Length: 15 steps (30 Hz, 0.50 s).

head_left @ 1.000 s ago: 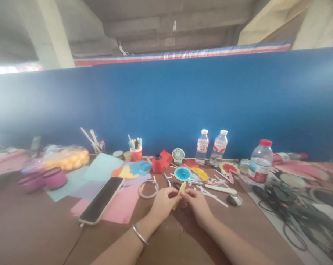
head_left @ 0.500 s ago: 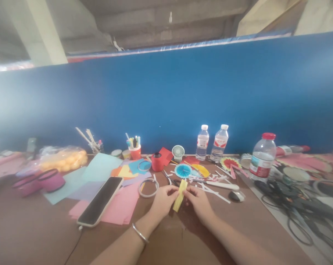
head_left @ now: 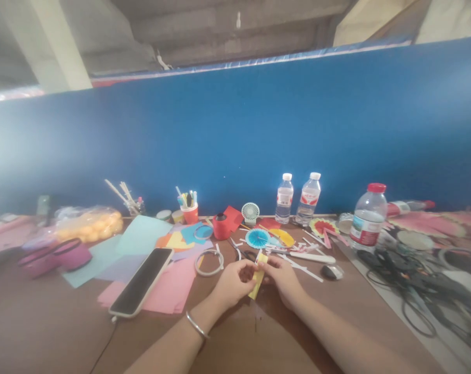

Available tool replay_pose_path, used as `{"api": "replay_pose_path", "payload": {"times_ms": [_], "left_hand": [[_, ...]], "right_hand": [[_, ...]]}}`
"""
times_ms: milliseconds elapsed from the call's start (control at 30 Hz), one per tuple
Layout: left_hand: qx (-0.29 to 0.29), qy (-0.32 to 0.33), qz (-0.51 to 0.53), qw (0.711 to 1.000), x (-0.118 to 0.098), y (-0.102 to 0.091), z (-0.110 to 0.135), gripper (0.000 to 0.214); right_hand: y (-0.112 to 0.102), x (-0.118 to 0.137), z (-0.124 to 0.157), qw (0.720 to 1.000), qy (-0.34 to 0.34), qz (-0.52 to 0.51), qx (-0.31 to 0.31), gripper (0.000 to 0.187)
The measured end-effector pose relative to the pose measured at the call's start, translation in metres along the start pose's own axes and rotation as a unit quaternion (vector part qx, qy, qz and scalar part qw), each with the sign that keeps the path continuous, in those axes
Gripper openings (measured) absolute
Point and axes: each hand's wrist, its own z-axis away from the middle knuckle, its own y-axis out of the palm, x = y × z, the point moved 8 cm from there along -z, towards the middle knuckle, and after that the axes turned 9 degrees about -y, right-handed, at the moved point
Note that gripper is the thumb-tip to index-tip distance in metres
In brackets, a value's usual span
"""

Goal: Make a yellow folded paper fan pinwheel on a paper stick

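A narrow strip of folded yellow paper [head_left: 258, 283] is held up between both hands, tilted, just above the brown table [head_left: 235, 340]. My left hand [head_left: 234, 283], with a silver bangle on its wrist, pinches the strip from the left side. From the right, my right hand [head_left: 284, 280] grips its upper part between thumb and fingers. Some of the right fingers are hidden behind the paper. Beyond the hands lie a blue pleated paper rosette [head_left: 258, 238], a yellow paper fan [head_left: 283, 237] and scattered white paper strips [head_left: 303, 267].
Left of the hands are a smartphone [head_left: 142, 283] on a cable, pink paper sheets [head_left: 173, 291] and a roll of tape [head_left: 209, 263]. Two water bottles [head_left: 284, 200] and a small white fan [head_left: 250, 212] stand at the back. Rightward are a computer mouse [head_left: 332, 271], a large red-capped bottle [head_left: 368, 221] and black cables [head_left: 407, 280].
The left fingers have shifted on the yellow strip and now curl more around its side. The right hand has moved slightly up the strip. The whole view has shifted a little.
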Motion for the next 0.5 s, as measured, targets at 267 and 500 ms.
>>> {"api": "replay_pose_path", "payload": {"times_ms": [267,500], "left_hand": [[0.072,-0.020,0.009,0.997,-0.001,0.013,0.005,0.041],[0.058,-0.043,0.049,0.996,0.007,0.011,0.001,0.038]], "right_hand": [[-0.009,0.003,-0.002,0.998,0.002,-0.041,-0.055,0.026],[-0.012,0.024,-0.006,0.990,-0.101,0.091,-0.039,0.027]]}}
